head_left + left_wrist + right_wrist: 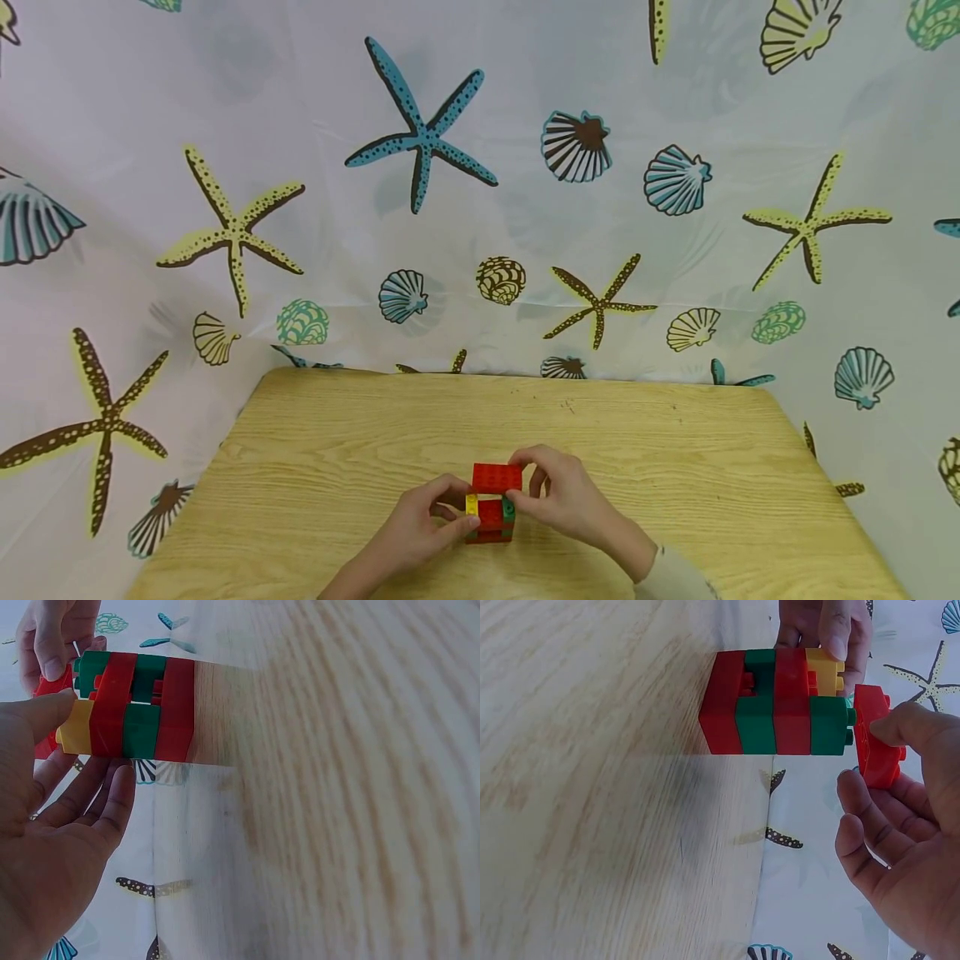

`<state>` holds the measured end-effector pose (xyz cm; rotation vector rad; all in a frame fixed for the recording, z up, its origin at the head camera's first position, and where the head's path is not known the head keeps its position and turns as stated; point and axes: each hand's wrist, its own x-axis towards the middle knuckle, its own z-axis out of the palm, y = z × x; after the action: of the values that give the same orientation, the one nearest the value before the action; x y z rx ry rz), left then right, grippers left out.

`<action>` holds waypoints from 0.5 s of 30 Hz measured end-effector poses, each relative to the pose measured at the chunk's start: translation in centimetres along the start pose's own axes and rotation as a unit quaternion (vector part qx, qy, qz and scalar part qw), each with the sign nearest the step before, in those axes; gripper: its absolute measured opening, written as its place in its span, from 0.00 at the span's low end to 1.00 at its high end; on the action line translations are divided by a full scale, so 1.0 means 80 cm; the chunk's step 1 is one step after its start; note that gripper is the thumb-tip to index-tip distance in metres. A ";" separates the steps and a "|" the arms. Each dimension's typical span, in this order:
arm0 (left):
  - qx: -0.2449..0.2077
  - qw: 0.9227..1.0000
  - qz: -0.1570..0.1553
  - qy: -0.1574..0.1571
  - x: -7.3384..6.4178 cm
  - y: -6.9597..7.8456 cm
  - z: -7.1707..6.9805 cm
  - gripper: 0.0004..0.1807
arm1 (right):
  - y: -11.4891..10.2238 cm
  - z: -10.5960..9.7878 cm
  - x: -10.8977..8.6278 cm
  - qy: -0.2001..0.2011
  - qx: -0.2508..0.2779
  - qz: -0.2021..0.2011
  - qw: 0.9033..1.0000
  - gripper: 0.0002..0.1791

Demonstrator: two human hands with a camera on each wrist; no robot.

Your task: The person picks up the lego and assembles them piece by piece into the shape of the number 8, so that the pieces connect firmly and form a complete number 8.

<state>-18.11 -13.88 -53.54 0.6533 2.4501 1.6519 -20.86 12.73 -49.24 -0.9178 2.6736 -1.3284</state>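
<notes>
On the wooden table stands a stack of toy building bricks (491,533). From the bottom up it has a red layer, a green pair, another red layer, then a yellow brick (823,671) beside a green brick (829,726). My left hand (423,521) holds the stack at the yellow brick, thumb at the near side and fingers behind. A loose red brick (877,735) is pinched between thumb and fingers of my right hand (562,492). It is tilted just over the stack's top, its underside close to the green studs in the right wrist view.
The wooden table (337,433) extends around the stack on every side. A white curtain (315,208) printed with starfish and shells hangs behind the table and along both sides.
</notes>
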 end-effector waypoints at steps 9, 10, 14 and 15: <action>-0.007 1.000 0.013 0.002 -0.001 0.001 0.000 0.17 | 0.003 0.005 -0.005 -0.011 0.009 -0.025 1.000 0.17; -0.007 1.000 0.014 0.001 -0.001 0.001 0.000 0.17 | 0.003 0.005 -0.006 -0.011 0.008 -0.030 0.999 0.17; -0.011 1.000 0.016 -0.002 -0.001 0.000 0.001 0.17 | 0.004 0.007 -0.007 -0.007 0.005 -0.046 0.999 0.17; -0.010 1.000 0.017 -0.002 0.000 0.000 0.001 0.17 | 0.005 0.007 -0.007 -0.006 0.004 -0.048 0.999 0.17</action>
<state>-18.06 -13.85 -53.56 0.6977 2.4297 1.6834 -20.41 12.77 -50.02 -1.0620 2.6440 -1.3455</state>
